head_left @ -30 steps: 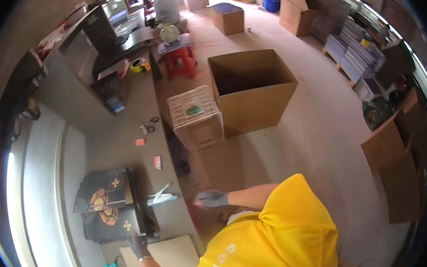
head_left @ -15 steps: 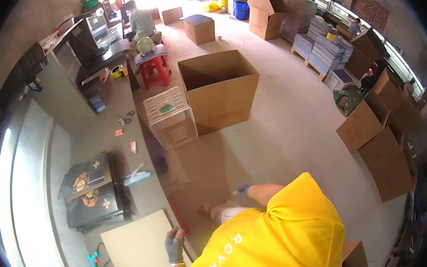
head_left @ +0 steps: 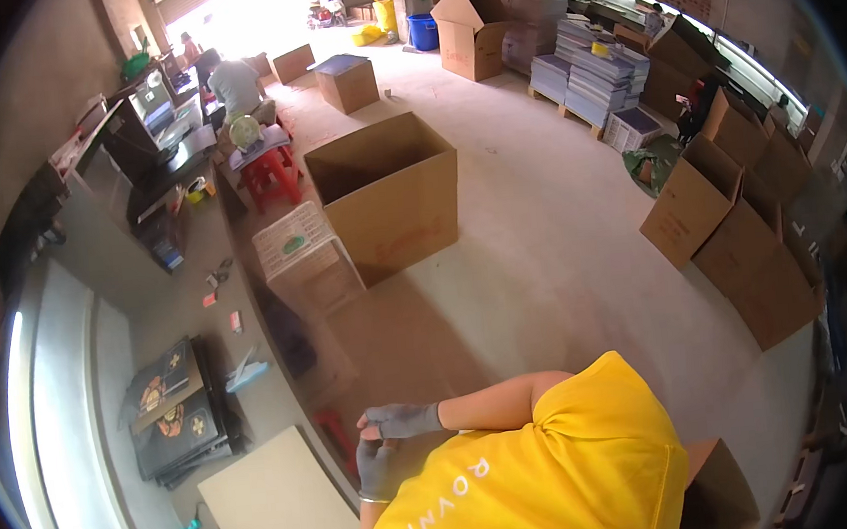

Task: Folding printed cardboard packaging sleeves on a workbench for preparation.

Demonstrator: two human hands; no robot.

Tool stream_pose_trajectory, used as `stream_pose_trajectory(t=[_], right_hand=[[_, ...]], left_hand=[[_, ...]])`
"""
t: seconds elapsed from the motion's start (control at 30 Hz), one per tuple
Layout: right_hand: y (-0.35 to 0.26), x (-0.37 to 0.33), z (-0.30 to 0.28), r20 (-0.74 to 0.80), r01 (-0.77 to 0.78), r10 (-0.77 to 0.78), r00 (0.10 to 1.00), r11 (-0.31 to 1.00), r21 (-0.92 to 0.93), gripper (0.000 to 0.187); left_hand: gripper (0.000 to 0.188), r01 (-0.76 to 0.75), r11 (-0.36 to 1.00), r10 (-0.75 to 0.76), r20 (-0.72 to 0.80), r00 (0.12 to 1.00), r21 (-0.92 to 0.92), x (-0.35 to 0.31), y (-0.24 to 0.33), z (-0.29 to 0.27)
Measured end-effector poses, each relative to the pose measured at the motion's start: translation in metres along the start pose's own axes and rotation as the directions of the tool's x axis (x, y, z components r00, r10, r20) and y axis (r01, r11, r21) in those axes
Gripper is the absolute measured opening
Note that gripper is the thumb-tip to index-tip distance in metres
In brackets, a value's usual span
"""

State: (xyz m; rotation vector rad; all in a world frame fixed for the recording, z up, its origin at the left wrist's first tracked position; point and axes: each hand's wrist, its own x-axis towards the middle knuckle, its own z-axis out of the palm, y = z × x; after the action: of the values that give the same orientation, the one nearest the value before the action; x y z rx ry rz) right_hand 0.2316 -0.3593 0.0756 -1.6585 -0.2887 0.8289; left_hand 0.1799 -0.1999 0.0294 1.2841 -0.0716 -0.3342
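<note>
The left hand (head_left: 376, 469) and the right hand (head_left: 404, 422), both in grey fingertip-less gloves, are held close together in front of the body, just off the bench (head_left: 278, 380) edge. As judged, a pause between handlings is in hand: no work is seen being done on anything lying on the bench. The fingers are bent and the fingertips nearly meet; whether something small is pinched between them cannot be made out, and no larger thing is seen to be gripped. For the board (head_left: 278, 505) to be handled, the hands would have to be parted and the left one carried leftward over the bench edge.

The board is placed just left of the left hand, apart from it. It is seen as flat, pale beige and straight-edged, with its surface bare. Farther left of the grip and beyond the board, the stack (head_left: 172, 414) is laid: black, flat pieces, marked in gold and orange, crossed by a brownish band and set unevenly at the edges. Between stack and bench edge, a blue tool (head_left: 247, 371) is left lying, well apart from both hands.
</note>
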Motion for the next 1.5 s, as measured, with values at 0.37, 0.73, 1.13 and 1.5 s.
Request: stream_pose_trajectory(t=[0.37, 0.73, 1.13, 1.5], right_hand=[[0.029, -0.059, -0.089, -0.253, 0.138, -0.094, 0.963, 0.977, 0.163, 0.061], [0.079, -0.087, -0.158, 0.016, -0.131, 0.217, 0.976, 0.53, 0.838, 0.044], [0.071, -0.106, -0.18, 0.188, -0.271, 0.2, 0.962, 0.601, 0.752, 0.047], [0.096, -0.095, -0.166, 0.305, -0.368, 0.205, 0.93, 0.486, 0.793, 0.03]], left_hand=[[0.022, -0.242, 0.214, 0.374, 0.149, 0.915, 0.947, 0.052, 0.022, 0.082], [0.017, -0.465, 0.0, 0.327, 0.44, 0.836, 0.885, 0.083, 0.003, 0.131], [0.018, -0.496, 0.16, 0.372, 0.413, 0.831, 0.854, 0.076, 0.004, 0.174], [0.02, -0.475, 0.232, 0.454, 0.338, 0.825, 0.849, 0.064, -0.004, 0.178]])
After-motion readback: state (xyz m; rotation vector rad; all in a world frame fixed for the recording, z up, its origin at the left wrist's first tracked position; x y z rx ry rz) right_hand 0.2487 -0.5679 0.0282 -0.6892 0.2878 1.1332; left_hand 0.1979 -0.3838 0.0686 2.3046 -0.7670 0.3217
